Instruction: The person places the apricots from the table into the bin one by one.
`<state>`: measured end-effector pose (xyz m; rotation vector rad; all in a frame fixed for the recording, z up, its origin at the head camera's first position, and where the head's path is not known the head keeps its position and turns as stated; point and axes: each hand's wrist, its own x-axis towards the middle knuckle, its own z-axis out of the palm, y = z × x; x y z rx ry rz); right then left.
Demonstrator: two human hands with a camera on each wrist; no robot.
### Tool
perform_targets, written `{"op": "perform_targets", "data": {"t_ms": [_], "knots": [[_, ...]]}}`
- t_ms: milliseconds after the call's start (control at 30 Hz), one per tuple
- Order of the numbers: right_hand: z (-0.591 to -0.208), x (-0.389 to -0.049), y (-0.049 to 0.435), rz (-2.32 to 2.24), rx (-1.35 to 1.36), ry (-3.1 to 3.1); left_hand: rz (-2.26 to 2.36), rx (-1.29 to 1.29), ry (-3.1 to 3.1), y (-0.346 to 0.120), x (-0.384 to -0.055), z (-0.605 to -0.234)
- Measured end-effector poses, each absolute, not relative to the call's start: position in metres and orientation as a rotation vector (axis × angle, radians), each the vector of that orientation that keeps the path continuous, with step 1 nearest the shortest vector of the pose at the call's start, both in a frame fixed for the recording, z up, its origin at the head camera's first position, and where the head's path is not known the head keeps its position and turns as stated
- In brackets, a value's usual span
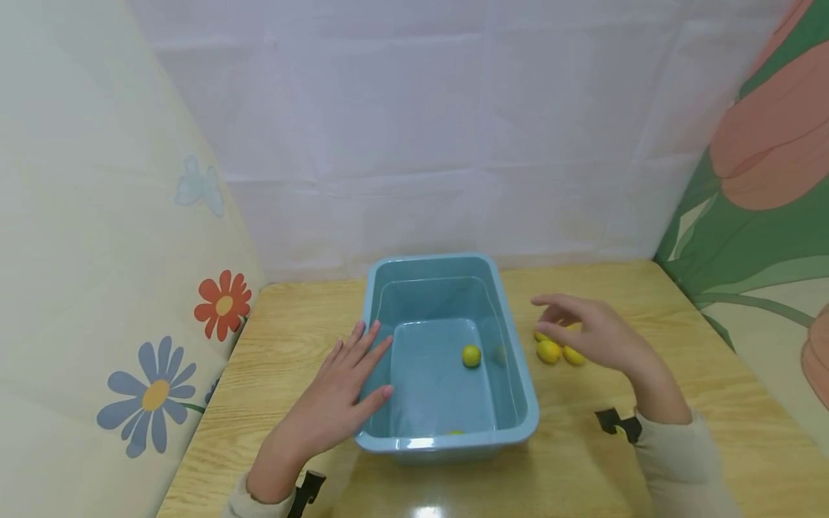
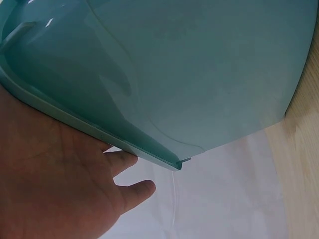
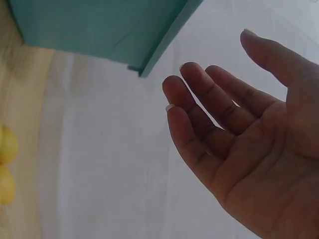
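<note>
A blue plastic basin [image 1: 447, 444] stands on the wooden table in the head view. Inside it a yellow lemon [image 1: 471, 355] lies on the floor toward the right, and a sliver of another yellow one shows behind the near wall. My left hand [image 1: 337, 399] rests with spread fingers on the basin's left rim. Right of the basin, my right hand [image 1: 599, 334] hovers above several lemons [image 1: 548, 351], fingers loosely bent and holding nothing. In the right wrist view that hand [image 3: 239, 129] shows a bare palm, with lemons [image 3: 6, 184] at the left edge.
The wooden table [image 1: 311, 316] runs up to a white cloth backdrop [image 1: 401, 144]. A flower-printed panel [image 1: 149, 288] flanks it on the left, another printed panel [image 1: 764, 216] on the right. Black straps [image 1: 618, 424] sit at both wrists.
</note>
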<state>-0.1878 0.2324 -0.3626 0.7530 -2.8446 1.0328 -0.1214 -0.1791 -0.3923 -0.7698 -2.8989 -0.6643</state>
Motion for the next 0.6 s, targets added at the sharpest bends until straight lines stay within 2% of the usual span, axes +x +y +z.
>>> {"op": "perform_targets", "data": {"t_ms": [600], "knots": [[-0.395,-0.202,0.267,1.091,0.584,-2.910,-0.652,-0.772,-2.896,-0.179,-0.121,-0.392]]}}
